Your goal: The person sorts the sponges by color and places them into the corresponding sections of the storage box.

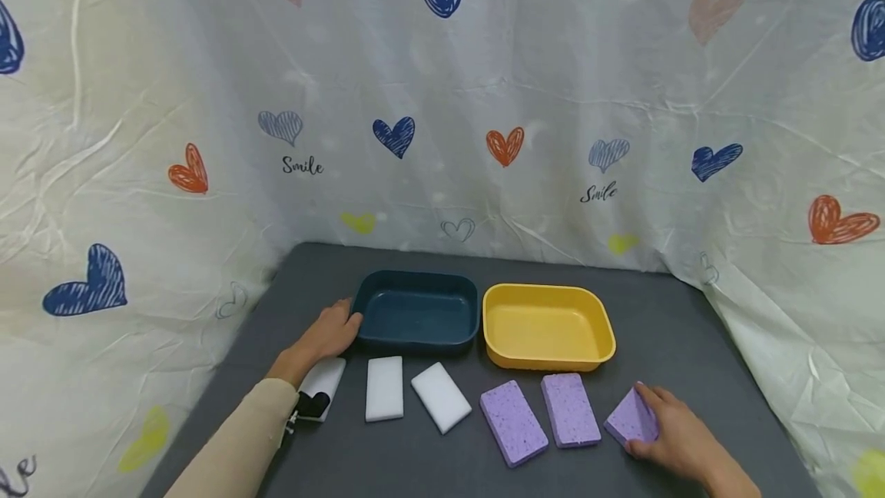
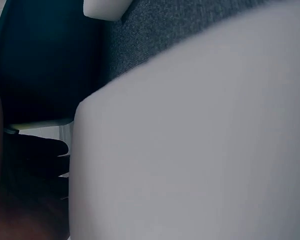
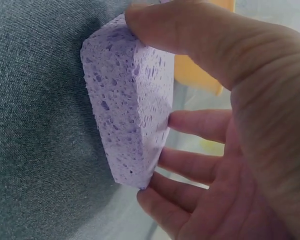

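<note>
At the left end of a dark blue rectangular tub [image 1: 418,313], my left hand [image 1: 333,329] rests against the outer wall, thumb by the front corner. Its fingers [image 2: 37,147] look loosely straight and dark in the left wrist view. Under that wrist lies a white sponge block [image 1: 325,384], partly hidden by the forearm and wrist camera; it fills much of the left wrist view. On the right, my right hand [image 1: 674,430] holds a purple porous sponge [image 1: 632,417] by its edges. The thumb is on one edge and the fingertips on the opposite one [image 3: 125,100].
A yellow tub [image 1: 549,325] stands right of the blue one. In front of the tubs lie two more white sponge blocks [image 1: 384,389] [image 1: 441,398] and two more purple sponges [image 1: 514,423] [image 1: 571,410]. A heart-printed curtain [image 1: 456,98] surrounds the grey table [image 1: 415,463].
</note>
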